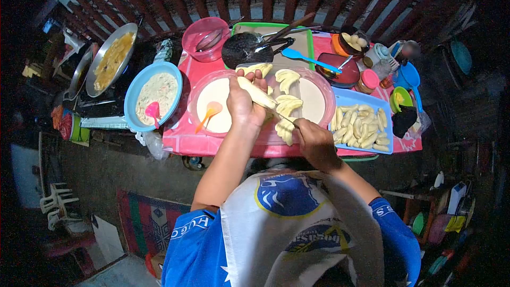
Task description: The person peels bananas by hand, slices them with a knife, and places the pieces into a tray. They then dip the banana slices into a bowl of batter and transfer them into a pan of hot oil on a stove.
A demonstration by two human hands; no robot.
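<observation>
My left hand [245, 107] is closed around a peeled banana [258, 93], held over the middle of the table. In my right hand [317, 144] is a thin knife [285, 119], its blade pointing toward the banana's lower end. Several bananas cut into fans [287, 80] lie in a column beneath and beside my hands, on what looks like a clear lid or tray. Below them is a wide pink basin [332, 94] of pale batter, with an orange ladle [211, 110] at its left. To the right, a light-blue tray [389, 148] holds several whole peeled bananas.
At left are a blue basin [129, 107] of shredded mixture with a pink scoop [153, 110], and a large pan [132, 33] of frying food. A pink bowl [192, 32], a dark pan [245, 49] and a blue spatula [305, 59] lie at the back. Jars stand far right.
</observation>
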